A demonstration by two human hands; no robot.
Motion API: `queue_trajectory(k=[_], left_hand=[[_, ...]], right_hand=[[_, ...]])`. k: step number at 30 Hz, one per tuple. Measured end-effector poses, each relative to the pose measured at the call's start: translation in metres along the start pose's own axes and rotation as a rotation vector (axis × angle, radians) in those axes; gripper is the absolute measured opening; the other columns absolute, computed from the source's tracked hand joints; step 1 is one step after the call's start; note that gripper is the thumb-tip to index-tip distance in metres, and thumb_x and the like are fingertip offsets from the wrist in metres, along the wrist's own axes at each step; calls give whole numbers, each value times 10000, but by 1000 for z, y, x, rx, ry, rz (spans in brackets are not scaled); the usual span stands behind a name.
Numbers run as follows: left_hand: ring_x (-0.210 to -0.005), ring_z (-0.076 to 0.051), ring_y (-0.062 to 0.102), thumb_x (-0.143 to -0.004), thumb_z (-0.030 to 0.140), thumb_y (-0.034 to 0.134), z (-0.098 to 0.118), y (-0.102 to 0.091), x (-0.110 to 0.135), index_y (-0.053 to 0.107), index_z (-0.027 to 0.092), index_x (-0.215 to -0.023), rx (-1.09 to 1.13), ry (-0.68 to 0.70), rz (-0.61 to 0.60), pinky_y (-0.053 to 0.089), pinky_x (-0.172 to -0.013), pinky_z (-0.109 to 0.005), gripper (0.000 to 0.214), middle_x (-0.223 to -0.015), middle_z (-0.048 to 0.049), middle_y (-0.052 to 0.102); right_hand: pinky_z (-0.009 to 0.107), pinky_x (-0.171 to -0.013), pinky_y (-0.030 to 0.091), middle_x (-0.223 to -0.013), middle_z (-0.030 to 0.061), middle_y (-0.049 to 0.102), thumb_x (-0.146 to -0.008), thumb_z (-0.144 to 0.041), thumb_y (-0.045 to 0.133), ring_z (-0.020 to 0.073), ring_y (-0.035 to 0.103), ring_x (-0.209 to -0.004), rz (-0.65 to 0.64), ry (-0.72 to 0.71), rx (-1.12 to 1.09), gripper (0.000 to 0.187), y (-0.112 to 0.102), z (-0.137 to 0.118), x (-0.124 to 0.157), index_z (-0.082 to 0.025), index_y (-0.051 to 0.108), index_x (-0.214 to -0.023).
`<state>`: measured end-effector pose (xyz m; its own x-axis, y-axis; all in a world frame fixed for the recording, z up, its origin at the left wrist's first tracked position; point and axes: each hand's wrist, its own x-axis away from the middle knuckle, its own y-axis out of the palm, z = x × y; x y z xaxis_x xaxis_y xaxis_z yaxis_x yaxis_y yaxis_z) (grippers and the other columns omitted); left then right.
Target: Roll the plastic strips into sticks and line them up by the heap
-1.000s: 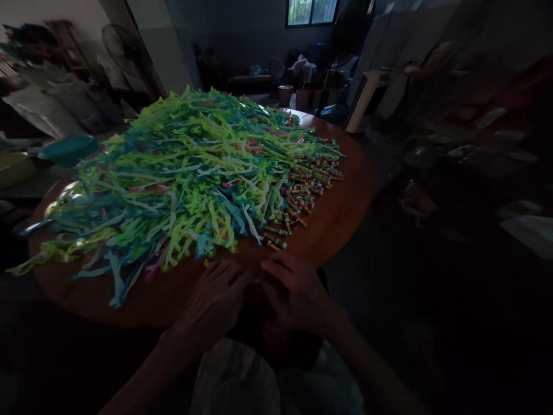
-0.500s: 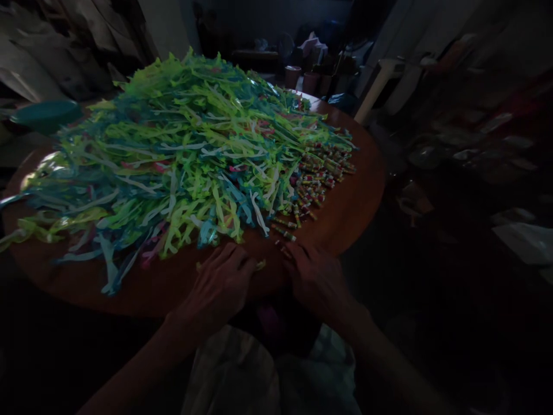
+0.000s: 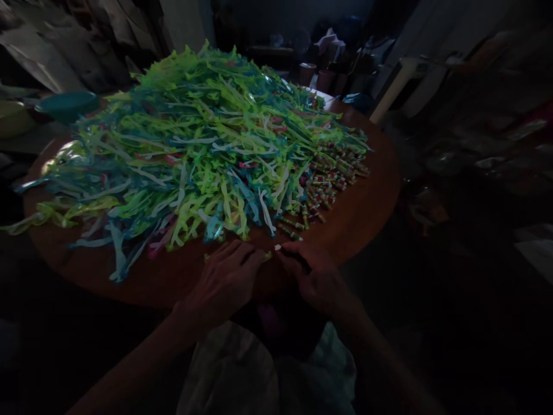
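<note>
My left hand [image 3: 231, 271] rests near the table's front edge with its fingers curled over a yellow-green plastic strip [image 3: 268, 255], whose ends peek out on both sides. Just right of it, my right hand [image 3: 315, 276] pinches a small piece with a white end [image 3: 277, 247] between thumb and forefinger; most of that piece is hidden. A large heap of green, blue and white plastic strips [image 3: 207, 132] lies beyond both hands. Beside the heap, to the right, is a pile of small striped rolls [image 3: 330, 178], and a loose roll [image 3: 291, 232] lies close to my right fingertips.
All this lies on a round brown wooden table [image 3: 363, 213]. Past its left side stands a teal basin [image 3: 67, 105] near a yellowish basin [image 3: 15, 115]. Buckets [image 3: 307, 72] stand behind the table. The room is dark, and clutter on the right is hard to make out.
My right hand has picked up a small piece from beside the rolls, and its white end now shows at the fingertips. My left hand stays on the strip. The view has shifted slightly.
</note>
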<state>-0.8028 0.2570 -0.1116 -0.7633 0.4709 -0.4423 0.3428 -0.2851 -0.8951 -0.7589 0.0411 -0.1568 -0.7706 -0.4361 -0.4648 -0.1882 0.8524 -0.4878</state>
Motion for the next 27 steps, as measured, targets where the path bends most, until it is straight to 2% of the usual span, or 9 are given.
queue_trajectory(k=[4,9,18,27], left_hand=[[-886,-207,657,-956,69,538,0,0,-2,655,143,-1108,1,8,62,491,-693,-318,206,-1006,-92,699],[-820,-199,655,-961,95,541,-2,0,-3,677,140,-1048,-7,19,67,479,-635,-302,168,-943,-82,684],[-862,-207,609,-959,109,561,-9,8,4,699,142,-1079,-30,2,16,497,-705,-326,186,-927,-72,637],[-906,-214,580,-975,117,550,-13,9,6,682,138,-1095,-17,23,-20,480,-738,-353,180,-970,-67,683]], right_hand=[[355,-881,565,-1111,59,753,-989,-217,577,220,711,-1013,-2,29,-23,216,0,1,-3,-227,660,-1188],[354,-938,565,-1137,52,758,-972,-204,612,206,715,-1049,23,-2,-91,228,4,2,-5,-227,681,-1189],[329,-885,583,-1115,64,773,-977,-201,638,199,730,-1032,23,-83,-112,211,10,3,-9,-208,700,-1179],[304,-857,584,-1073,56,775,-962,-170,656,188,732,-994,52,-109,-112,210,12,4,-6,-200,708,-1163]])
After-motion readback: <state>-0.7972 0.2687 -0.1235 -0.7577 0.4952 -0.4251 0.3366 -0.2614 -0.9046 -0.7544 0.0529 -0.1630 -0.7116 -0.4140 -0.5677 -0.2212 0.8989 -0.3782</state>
